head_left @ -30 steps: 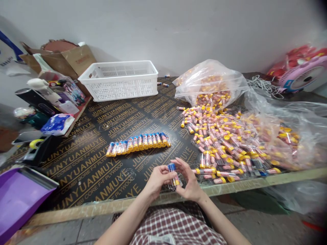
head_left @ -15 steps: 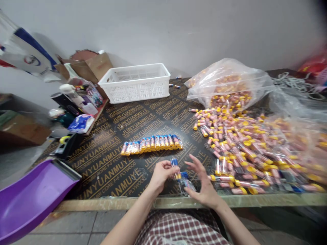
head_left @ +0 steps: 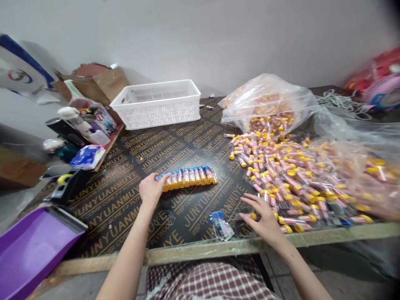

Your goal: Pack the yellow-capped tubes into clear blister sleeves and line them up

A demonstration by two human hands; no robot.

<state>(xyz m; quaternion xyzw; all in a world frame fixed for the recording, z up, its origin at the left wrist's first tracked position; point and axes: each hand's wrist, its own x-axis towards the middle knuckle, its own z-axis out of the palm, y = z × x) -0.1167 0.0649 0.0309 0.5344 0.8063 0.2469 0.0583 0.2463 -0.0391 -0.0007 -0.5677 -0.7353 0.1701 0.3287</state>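
Observation:
A row of blue and yellow labelled tubes [head_left: 190,177] lies side by side on the dark plywood table [head_left: 125,208]. At the row's left end is my left hand [head_left: 151,189], its fingers closed over the end tubes; what they pinch is hidden. My right hand [head_left: 261,218] has its fingers apart beside a yellow-capped tube [head_left: 252,216] near the pile's edge. Between my hands, close to the front edge, sits a small stack of blue and clear labels [head_left: 221,226]. Pink tubes with yellow caps [head_left: 290,179] spread in a heap on the right.
At the back stand a white basket [head_left: 159,114] and a clear bag of tubes [head_left: 271,100]. Bottles and a tissue pack [head_left: 86,156] are on the left, near a tape dispenser [head_left: 67,187] and a purple dustpan [head_left: 37,250]. White cord [head_left: 340,102] lies at back right.
My left hand has moved left from the labels to the row's left end, bringing the tube it held. My right hand has shifted right toward the heap. The view has turned slightly right.

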